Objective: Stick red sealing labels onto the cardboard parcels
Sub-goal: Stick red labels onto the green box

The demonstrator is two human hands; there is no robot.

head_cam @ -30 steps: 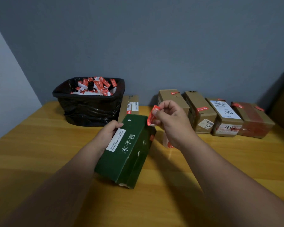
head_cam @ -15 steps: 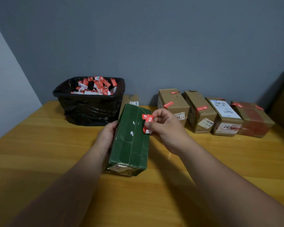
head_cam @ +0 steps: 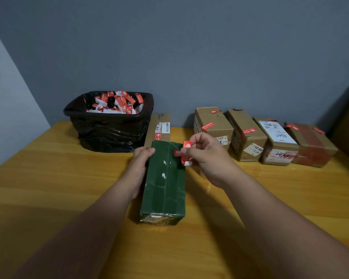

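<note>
Lying lengthwise at the centre of the frame, a dark green parcel (head_cam: 164,182) rests on the yellow wooden table (head_cam: 48,188). The left hand (head_cam: 138,170) grips its left long side, fingers curled over the upper edge. The right hand (head_cam: 207,156), just right of the parcel's far end, pinches a red sealing label (head_cam: 186,153) between thumb and fingers; one end of the label touches the green top near the right edge, while the rest bends up and down beside the fingers. At upper left of the frame sits a bin lined with a black bag (head_cam: 109,125), filled with red and white label scraps. A flat brown parcel (head_cam: 159,129) stands behind the green one. Along the wall at right, four brown cardboard parcels (head_cam: 264,135) sit side by side, each bearing red labels.
</note>
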